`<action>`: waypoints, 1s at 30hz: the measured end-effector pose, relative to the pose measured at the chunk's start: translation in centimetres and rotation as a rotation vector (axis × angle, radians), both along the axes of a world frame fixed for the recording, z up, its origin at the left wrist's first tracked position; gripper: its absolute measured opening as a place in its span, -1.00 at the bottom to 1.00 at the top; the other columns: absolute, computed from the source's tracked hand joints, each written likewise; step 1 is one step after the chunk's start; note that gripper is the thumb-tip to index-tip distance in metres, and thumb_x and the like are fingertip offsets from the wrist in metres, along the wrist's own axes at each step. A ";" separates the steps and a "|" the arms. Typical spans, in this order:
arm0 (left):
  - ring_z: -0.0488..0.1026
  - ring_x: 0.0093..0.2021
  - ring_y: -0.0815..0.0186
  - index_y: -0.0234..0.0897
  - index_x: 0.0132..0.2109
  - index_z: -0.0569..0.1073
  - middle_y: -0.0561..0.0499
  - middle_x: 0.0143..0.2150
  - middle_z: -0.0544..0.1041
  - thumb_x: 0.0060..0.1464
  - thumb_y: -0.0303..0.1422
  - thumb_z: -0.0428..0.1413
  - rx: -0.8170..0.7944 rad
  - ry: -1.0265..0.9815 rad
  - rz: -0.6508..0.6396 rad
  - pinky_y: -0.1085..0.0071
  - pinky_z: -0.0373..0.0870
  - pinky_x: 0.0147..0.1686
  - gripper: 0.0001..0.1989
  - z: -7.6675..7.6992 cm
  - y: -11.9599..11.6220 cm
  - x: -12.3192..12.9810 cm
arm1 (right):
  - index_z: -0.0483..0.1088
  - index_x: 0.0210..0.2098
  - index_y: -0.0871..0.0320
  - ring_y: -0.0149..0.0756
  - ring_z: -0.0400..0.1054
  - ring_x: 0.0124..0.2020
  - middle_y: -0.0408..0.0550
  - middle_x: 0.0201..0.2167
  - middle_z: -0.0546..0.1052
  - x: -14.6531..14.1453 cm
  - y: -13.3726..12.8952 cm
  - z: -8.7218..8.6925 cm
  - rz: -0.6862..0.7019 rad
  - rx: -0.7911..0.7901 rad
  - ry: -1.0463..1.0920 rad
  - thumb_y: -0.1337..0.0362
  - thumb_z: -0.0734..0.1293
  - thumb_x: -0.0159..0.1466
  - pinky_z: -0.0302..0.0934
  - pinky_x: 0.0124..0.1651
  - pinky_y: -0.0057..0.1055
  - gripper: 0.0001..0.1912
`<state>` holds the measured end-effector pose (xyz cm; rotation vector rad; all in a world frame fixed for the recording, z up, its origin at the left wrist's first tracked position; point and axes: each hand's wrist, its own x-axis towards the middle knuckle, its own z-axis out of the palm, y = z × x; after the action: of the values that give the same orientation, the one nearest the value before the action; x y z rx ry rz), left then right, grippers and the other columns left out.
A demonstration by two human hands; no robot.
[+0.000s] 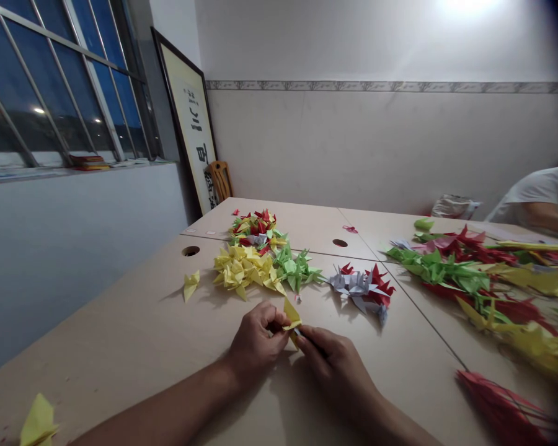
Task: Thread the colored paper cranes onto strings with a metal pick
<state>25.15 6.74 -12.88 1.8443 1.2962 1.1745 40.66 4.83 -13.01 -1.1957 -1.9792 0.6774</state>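
Observation:
My left hand [259, 337] pinches a folded yellow paper piece [291, 314] above the table [167, 353]. On its right side, my right hand [337, 359] is closed on a small thin tool with a greyish tip, mostly hidden by the fingers; its tip touches the yellow paper. Just beyond my hands lie a heap of yellow folded papers [248, 271], a green group [297, 267] and a grey and red group [363, 288]. A single yellow paper figure [191, 285] lies left of the heap.
Long rows of red, green and yellow folded papers [446, 272] cover the right side. A red bundle [502, 406] lies near right, another yellow piece [39, 421] near left. The tabletop has two round holes. A person in a white sleeve [544, 189] sits at the far right.

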 end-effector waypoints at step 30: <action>0.36 -0.12 0.24 -0.14 -0.24 0.46 -0.03 -0.12 0.43 -0.08 -0.26 0.06 0.029 0.466 0.208 0.35 0.27 -0.12 -0.78 6.9 -7.2 -16.3 | 0.43 -0.29 0.19 -0.22 0.38 -0.38 -0.04 -0.40 0.53 0.4 0.3 0.0 -0.038 -0.037 0.099 0.13 0.19 0.18 0.22 -0.33 -0.40 -0.69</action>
<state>8.85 -0.42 -5.95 2.1256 1.7680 0.8915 41.04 5.09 -13.02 -1.1956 -1.8649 0.7427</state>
